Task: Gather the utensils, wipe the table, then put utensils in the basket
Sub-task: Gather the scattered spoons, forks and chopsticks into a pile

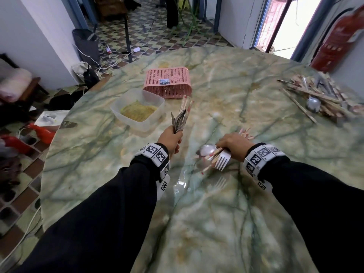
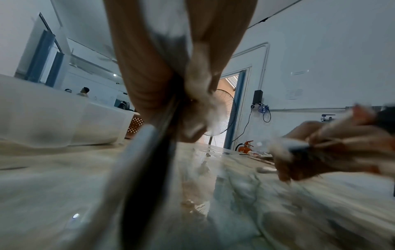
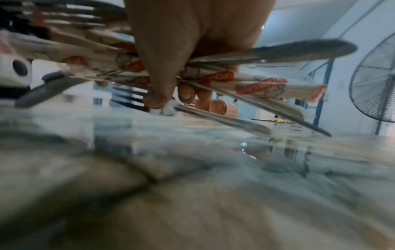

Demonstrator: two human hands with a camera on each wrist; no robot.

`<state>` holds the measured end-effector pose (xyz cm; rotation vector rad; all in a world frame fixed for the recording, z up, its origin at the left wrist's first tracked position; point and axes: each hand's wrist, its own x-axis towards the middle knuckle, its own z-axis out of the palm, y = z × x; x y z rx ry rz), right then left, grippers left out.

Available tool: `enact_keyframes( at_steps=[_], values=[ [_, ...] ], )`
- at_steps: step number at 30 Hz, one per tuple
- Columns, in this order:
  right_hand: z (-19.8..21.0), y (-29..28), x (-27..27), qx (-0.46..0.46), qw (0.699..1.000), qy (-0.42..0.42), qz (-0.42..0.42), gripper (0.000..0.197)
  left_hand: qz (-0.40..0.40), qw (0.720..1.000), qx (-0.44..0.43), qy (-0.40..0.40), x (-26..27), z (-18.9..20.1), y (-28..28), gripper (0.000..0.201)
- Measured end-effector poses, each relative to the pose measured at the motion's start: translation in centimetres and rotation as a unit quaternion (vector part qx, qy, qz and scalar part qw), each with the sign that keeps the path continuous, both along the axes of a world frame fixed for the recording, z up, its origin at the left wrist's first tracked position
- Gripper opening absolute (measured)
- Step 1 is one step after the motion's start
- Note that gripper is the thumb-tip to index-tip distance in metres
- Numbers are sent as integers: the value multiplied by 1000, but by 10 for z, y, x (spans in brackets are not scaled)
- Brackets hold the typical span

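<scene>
Over the bench (image 1: pixel 226 203), both hands grip loose mixed utensil bundles: left hand (image 1: pixel 170 139), right hand (image 1: pixel 233 143); smooth, splayed handles could slip out.

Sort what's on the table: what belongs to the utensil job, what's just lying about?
Job: utensils in left hand; fork, spoon and wrapped chopsticks in right hand; utensil pile; pink basket, upside down.
Lying about: plastic tub; fire extinguisher.

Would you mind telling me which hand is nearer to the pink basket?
The left hand, holding its bundle upright just this side of the pink basket. The right hand is lower and further right, gripping utensils on the table.
</scene>
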<state>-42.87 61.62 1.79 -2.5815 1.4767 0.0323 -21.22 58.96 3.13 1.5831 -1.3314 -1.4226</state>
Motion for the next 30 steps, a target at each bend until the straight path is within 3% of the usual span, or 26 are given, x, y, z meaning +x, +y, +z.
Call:
enact_keyframes(
  at_steps=[3,6,7,9,12,15,19,22,25,30],
  values=[
    [2,8,-10,-48,987,-148,-51,11,-24,999,-25,-14,-2,8,8,6],
    [16,19,-18,-12,963,-235,-133,20,-65,996,-52,-34,-8,20,21,12],
    [22,23,-20,20,950,-266,-162,22,-75,995,-62,-37,-10,24,25,13],
    [36,36,-24,64,914,-342,-209,6,-84,993,-75,-32,-18,32,35,14],
    [51,63,-32,51,870,-414,-262,25,-96,992,-80,-7,-31,41,50,14],
    [62,87,-42,32,838,-461,-290,11,-111,990,-84,6,-48,47,65,13],
    [68,108,-73,66,845,-428,-314,8,-117,991,-60,34,-74,49,84,9],
    [63,123,-103,103,869,-356,-329,21,-122,991,-35,41,-95,44,100,16],
    [51,148,-131,141,881,-291,-345,22,-122,991,-31,36,-121,37,119,22],
    [37,184,-177,207,879,-239,-357,18,-132,990,-49,4,-179,39,151,22]
  ],
)
